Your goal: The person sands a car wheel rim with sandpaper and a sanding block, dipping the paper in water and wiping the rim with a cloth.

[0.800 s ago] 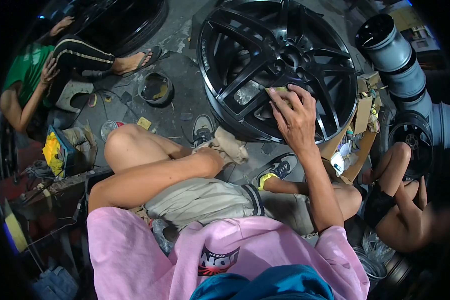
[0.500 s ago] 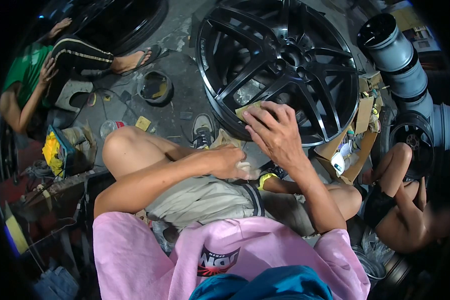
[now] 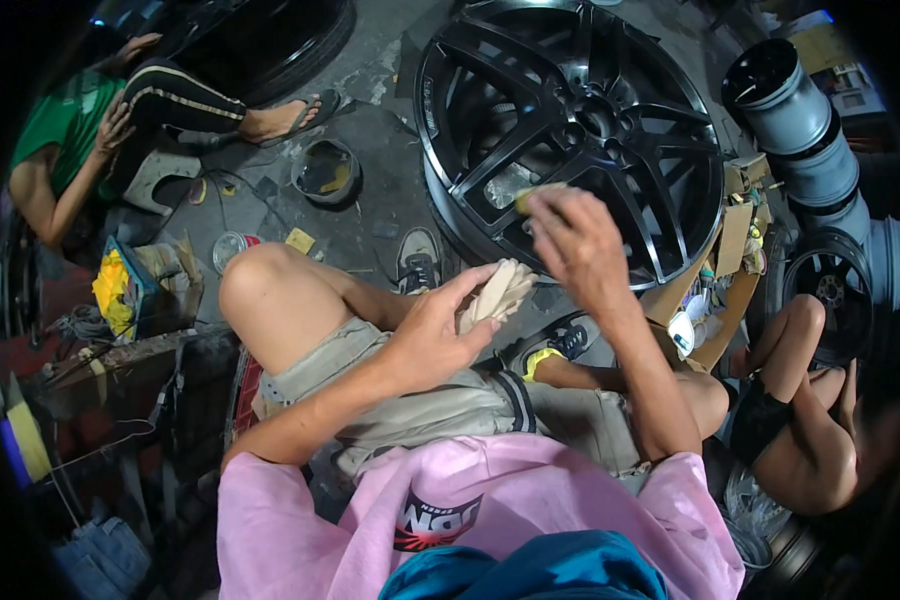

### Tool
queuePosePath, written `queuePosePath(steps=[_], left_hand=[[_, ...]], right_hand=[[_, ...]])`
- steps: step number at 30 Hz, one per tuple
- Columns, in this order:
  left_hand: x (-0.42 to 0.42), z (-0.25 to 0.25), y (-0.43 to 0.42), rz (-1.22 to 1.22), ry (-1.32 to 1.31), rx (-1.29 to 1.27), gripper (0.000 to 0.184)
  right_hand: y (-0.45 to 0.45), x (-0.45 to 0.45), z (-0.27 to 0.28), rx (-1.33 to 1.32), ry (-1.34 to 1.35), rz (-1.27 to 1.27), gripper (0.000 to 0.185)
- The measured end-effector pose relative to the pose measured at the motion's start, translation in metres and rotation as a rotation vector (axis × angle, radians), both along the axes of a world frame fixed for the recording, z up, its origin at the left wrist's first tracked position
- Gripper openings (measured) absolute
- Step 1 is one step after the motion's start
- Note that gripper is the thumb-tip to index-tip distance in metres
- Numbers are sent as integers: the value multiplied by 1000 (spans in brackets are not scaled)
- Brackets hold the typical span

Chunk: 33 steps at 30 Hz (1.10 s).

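A large black multi-spoke wheel rim lies face up in front of me. My right hand, blurred by motion, is over its near edge, fingers pinched on a small yellowish pad next to a spoke. Whether the pad touches the rim I cannot tell. Above my lap, my left hand grips a crumpled off-white cloth between thumb and fingers. The cloth's folds face the rim.
A round tub and a yellow piece are on the floor. At right stand a cardboard box and stacked silver rims. One person sits at left by a blue-edged bin; another crouches at right.
My left hand has risen and turned, bringing the cloth into fuller view. My right hand has moved slightly right with the pad. The whole view has shifted a little.
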<state>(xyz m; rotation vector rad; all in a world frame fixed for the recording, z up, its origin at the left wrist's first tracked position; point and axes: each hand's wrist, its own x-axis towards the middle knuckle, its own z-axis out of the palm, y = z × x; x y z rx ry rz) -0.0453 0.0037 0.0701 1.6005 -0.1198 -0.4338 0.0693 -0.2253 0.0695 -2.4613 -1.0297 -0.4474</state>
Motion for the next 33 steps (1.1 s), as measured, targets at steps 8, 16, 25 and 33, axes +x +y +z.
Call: queuePosePath(steps=[8, 16, 25, 33], left_hand=[[12, 21, -19, 275, -403, 97, 61], [49, -21, -36, 21, -886, 791, 61], [137, -25, -83, -70, -984, 731, 61], [155, -32, -98, 94, -867, 793, 45]], right_hand=[[-27, 24, 9, 76, -17, -154, 22], [-129, 23, 62, 71, -68, -371, 16], [-207, 9, 63, 201, 1, -512, 19], [-242, -24, 51, 206, 107, -572, 25]])
